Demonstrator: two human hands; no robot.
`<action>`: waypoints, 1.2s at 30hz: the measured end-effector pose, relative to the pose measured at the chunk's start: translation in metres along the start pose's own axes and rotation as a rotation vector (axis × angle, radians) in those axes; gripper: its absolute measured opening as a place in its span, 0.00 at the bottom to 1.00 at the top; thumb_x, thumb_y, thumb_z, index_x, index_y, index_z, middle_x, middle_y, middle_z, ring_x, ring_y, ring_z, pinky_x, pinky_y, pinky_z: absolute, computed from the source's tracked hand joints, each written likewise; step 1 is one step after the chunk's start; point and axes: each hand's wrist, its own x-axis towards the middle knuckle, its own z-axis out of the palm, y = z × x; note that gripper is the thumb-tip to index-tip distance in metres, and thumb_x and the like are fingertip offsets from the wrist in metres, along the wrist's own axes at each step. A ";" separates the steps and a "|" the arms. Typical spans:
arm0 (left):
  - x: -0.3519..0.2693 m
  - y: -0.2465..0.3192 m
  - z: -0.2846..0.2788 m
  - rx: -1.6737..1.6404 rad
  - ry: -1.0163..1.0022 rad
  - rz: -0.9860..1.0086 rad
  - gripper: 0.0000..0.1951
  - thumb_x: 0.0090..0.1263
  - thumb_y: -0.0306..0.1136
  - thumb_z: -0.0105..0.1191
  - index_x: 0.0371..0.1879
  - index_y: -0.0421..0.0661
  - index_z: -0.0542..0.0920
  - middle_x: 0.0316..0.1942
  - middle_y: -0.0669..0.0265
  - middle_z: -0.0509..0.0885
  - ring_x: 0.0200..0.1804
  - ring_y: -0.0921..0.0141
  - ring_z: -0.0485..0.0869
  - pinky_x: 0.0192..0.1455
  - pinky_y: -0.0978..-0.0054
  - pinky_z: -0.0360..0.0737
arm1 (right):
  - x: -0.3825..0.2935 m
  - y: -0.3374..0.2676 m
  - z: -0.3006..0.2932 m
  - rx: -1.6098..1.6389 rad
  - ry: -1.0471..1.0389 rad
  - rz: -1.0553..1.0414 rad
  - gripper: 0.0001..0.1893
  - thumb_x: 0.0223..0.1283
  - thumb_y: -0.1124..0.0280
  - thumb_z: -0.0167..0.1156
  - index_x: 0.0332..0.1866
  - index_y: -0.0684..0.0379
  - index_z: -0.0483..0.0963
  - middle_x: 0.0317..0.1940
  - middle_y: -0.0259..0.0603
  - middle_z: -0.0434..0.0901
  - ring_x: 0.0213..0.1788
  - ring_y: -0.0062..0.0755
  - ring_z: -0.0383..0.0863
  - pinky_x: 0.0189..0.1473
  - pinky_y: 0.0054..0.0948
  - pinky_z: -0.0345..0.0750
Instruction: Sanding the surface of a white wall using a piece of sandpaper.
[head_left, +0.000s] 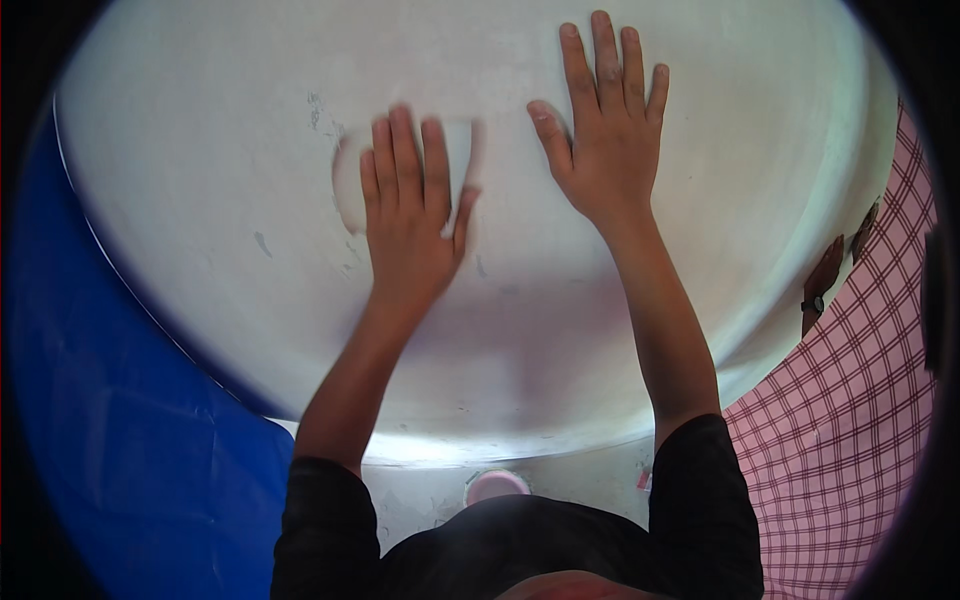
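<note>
A large, smooth, pale curved panel (525, 225) with a glossy rounded edge fills most of the view. My left hand (412, 202) lies over a thin, pale sheet (460, 150), perhaps sandpaper or cloth, pressed flat against the panel; the hand and the sheet's edges are blurred. Higher and to the right, my right hand (611, 127) rests palm down on the bare surface, its fingers spread and nothing in it. Small grey scuffs mark the panel around the sheet.
Blue sheeting (150, 450) borders the panel on the left. At the right is a person in pink checked cloth (832, 442), with a hand (825, 266) wearing a watch by the panel's edge. A round pinkish container (496, 486) stands on the floor below.
</note>
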 end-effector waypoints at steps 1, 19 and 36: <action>-0.015 0.004 0.001 -0.035 -0.032 -0.033 0.37 0.83 0.48 0.50 0.84 0.39 0.57 0.85 0.42 0.53 0.86 0.45 0.51 0.85 0.45 0.47 | -0.006 -0.001 0.002 0.003 0.000 0.002 0.36 0.77 0.48 0.54 0.86 0.44 0.58 0.87 0.36 0.53 0.88 0.45 0.48 0.83 0.61 0.42; -0.047 0.019 -0.001 -0.083 -0.074 -0.093 0.35 0.84 0.49 0.48 0.85 0.45 0.58 0.86 0.49 0.52 0.87 0.48 0.47 0.85 0.45 0.43 | -0.074 -0.021 -0.014 0.028 -0.132 0.117 0.38 0.75 0.42 0.53 0.85 0.47 0.59 0.87 0.43 0.53 0.88 0.52 0.47 0.82 0.67 0.38; -0.023 0.035 0.006 -0.039 -0.071 -0.122 0.34 0.86 0.47 0.45 0.85 0.43 0.57 0.87 0.48 0.50 0.88 0.47 0.45 0.85 0.43 0.39 | -0.078 -0.011 -0.014 0.085 -0.141 0.099 0.38 0.76 0.46 0.53 0.84 0.53 0.60 0.86 0.50 0.55 0.87 0.57 0.49 0.81 0.69 0.37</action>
